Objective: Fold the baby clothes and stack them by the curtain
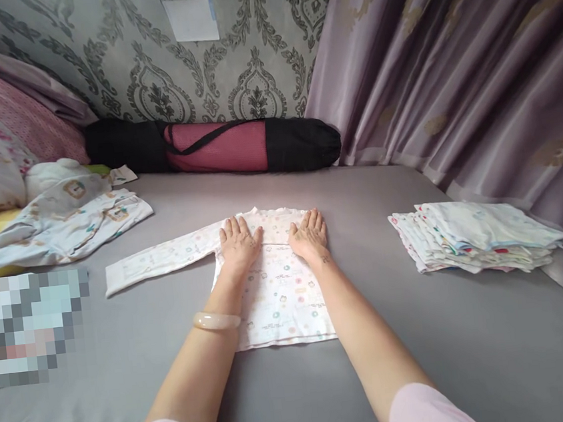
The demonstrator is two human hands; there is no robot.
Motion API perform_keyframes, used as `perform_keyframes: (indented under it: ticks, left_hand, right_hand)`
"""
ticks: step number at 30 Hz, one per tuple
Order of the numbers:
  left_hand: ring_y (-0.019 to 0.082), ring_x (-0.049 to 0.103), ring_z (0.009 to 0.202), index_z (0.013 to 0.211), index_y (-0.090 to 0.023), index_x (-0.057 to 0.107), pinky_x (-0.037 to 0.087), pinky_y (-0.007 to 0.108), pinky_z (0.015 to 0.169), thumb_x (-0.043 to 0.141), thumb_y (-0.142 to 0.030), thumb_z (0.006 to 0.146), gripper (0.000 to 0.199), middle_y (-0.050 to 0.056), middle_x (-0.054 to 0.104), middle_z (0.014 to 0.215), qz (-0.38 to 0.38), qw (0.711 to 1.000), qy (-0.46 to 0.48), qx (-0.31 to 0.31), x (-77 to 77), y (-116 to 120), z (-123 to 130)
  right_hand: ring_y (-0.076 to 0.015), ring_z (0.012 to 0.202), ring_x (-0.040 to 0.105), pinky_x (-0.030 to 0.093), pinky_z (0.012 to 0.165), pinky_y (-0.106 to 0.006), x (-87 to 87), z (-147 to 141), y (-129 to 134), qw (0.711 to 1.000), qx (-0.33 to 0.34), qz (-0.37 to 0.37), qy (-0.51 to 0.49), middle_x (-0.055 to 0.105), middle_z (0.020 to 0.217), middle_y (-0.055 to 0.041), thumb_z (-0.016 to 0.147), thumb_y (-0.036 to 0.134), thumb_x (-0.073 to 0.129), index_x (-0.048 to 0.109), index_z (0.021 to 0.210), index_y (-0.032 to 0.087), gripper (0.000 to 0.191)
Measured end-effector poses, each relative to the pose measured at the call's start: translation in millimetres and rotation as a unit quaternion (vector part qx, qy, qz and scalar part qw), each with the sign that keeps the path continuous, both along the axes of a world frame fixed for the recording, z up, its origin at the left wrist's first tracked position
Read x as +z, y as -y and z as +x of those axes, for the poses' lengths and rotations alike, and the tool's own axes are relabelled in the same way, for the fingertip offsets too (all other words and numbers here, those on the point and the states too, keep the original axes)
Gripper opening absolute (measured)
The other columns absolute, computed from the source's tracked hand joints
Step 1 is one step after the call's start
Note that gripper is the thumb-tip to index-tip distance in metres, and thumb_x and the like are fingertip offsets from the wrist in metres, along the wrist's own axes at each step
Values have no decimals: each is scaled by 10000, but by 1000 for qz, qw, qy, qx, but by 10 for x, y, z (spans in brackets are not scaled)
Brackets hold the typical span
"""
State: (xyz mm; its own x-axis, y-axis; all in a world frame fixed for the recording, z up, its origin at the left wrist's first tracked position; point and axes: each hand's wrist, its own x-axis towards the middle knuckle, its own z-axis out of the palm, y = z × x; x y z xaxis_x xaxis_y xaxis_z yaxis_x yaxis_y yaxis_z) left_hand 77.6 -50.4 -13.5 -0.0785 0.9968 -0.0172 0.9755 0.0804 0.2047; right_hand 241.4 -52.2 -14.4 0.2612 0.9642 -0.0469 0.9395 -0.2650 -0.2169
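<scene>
A small white shirt with a pastel print (pixel 283 298) lies flat on the grey sheet in the middle. One sleeve stretches out to the left; the other lies folded across the upper chest. My left hand (pixel 239 245) rests palm down on the shirt's upper left, fingers spread, a pale bangle on that wrist. Flat on the upper right edge lies my right hand (pixel 310 235), its fingers extended. Neither hand grips the cloth.
A stack of folded clothes (pixel 485 233) sits at the right. At the left are loose printed clothes (pixel 85 211) and a blurred item (pixel 32 331). A black and red rolled bag (pixel 219 147) lies along the wall, beside purple curtains (pixel 396 58).
</scene>
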Motion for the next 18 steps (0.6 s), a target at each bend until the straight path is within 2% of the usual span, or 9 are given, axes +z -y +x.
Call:
perform_keyframes:
  ticks: [8,12,15,18]
  left_hand:
    - [312,156,1516,1536,23,238,124,471,1230,226,-512,972,778,198,225,1617,-12,1000,13,0,32,9,-4]
    - [332,117,1520,1539,29,208,114,502,1225,253,-509,964,789,214,177,1627,-37,998,43,-17,68,-24,-65]
    - [342,137,1515,1525,6,255,160,521,1211,303,-493,956,758,216,204,1622,-45,996,77,-27,177,-65,-101]
    - [339,222,1492,1474,-41,367,212,519,1194,364,-459,945,674,212,303,1588,-24,994,101,-45,386,-65,-136]
  right_hand:
    - [-336,1508,119,112,1211,-440,-16,-35,3,1000,-19,3,10,103,1632,-244,1006,407,235,156,1541,-74,723]
    - [-328,1515,84,93,1217,-423,140,39,-27,998,1,-52,-21,59,1640,-235,1009,442,234,123,1550,-60,745]
    - [-299,1523,51,83,1218,-429,314,180,-36,993,41,-87,-65,46,1650,-202,1006,493,175,149,1564,-4,748]
    - [-244,1529,-10,16,1221,-407,370,275,22,992,115,-31,-37,12,1660,-147,1007,486,149,165,1572,41,719]
